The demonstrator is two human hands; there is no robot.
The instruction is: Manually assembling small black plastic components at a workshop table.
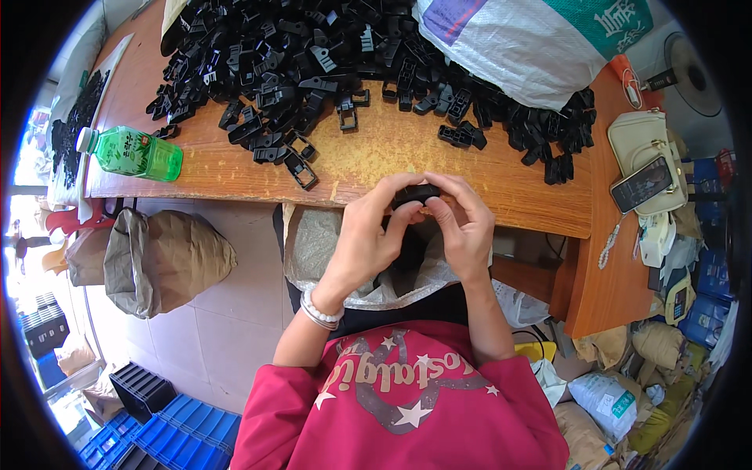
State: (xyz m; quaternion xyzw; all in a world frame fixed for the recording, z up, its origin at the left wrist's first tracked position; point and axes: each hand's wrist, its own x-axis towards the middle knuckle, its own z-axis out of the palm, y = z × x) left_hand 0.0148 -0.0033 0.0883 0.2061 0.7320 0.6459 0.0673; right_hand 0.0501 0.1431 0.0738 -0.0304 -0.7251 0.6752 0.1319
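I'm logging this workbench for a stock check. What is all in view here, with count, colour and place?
black plastic part: one, black, pinched between both hands at the table's near edge
pile of plastic parts: too many to count, black, across the far table
wooden table: one, brown, centre
bottle: one, green, lying at the table's left end
woven sack: one, white, top right on the table
handbag: one, cream, right end, with a phone on it
open bag: one, grey, under the hands
paper sack: one, brown, floor left
crates: several, blue, bottom left
left hand: one, beaded bracelet on wrist
right hand: one, bare
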